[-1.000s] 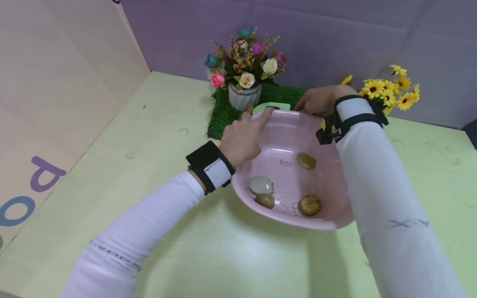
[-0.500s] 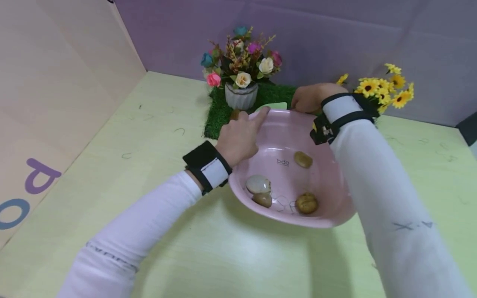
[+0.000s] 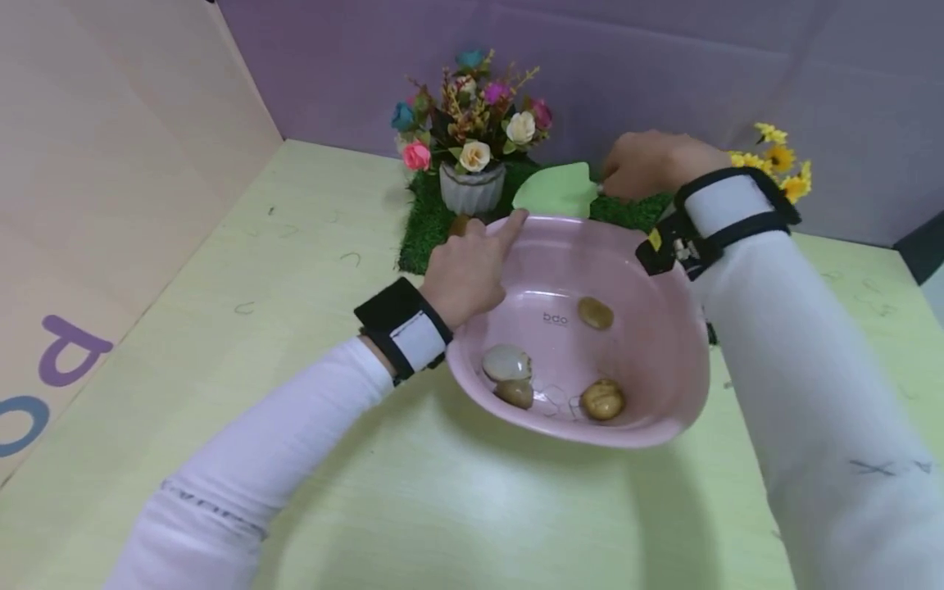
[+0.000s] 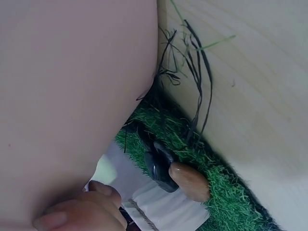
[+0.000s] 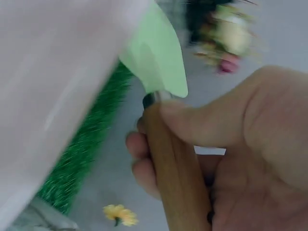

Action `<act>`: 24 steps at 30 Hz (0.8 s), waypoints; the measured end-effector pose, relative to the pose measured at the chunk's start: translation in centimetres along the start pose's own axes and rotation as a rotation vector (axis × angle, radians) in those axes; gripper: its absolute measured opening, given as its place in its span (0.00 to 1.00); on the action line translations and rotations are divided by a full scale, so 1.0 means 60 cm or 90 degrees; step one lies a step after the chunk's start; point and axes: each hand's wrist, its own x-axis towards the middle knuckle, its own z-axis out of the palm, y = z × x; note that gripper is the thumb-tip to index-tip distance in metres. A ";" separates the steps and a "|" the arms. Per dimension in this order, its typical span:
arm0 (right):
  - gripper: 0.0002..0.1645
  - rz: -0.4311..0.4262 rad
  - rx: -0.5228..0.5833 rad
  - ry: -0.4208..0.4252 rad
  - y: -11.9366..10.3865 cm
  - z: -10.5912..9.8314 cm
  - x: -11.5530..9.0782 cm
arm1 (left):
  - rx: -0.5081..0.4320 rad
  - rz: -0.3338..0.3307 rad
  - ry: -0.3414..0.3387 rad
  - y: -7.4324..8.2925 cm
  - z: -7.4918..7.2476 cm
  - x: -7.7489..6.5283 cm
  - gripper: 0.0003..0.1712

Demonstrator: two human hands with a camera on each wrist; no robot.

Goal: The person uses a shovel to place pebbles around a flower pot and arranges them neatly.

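My left hand (image 3: 465, 274) grips the far left rim of a pink basin (image 3: 656, 328), its index finger stretched along the edge. The basin tilts toward me. Inside it lie a tan stone (image 3: 595, 313), a whitish stone (image 3: 506, 362), a brown stone (image 3: 515, 393) and a striped round stone (image 3: 603, 399). Beyond the far rim, my right hand (image 3: 656, 164) holds a garden trowel (image 3: 556, 188) with a light green blade. The right wrist view shows fingers and thumb wrapped round its wooden handle (image 5: 175, 168). Nothing shows on the visible blade face.
Behind the basin lies an artificial grass mat (image 3: 420, 238) bearing a white pot (image 3: 472, 188) of mixed flowers. Black stones (image 4: 161, 166) and a brown stone (image 4: 190, 182) lie on it. Yellow flowers (image 3: 782, 160) stand at the right, partly behind the right wrist. A purple wall (image 3: 627, 65) rises behind.
My right hand has moved up and to the right, bringing the trowel blade up into view above the far rim. My left hand keeps its grip on the basin.
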 end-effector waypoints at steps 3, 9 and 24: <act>0.34 -0.005 0.049 0.029 0.018 -0.002 -0.021 | 0.000 -0.002 -0.004 0.001 0.001 -0.001 0.53; 0.35 -0.022 0.051 0.053 0.044 -0.012 -0.060 | 0.000 0.005 0.009 0.000 0.001 -0.001 0.51; 0.12 -0.067 -0.129 0.010 -0.067 0.054 -0.076 | 0.015 0.012 0.011 0.001 0.000 -0.004 0.50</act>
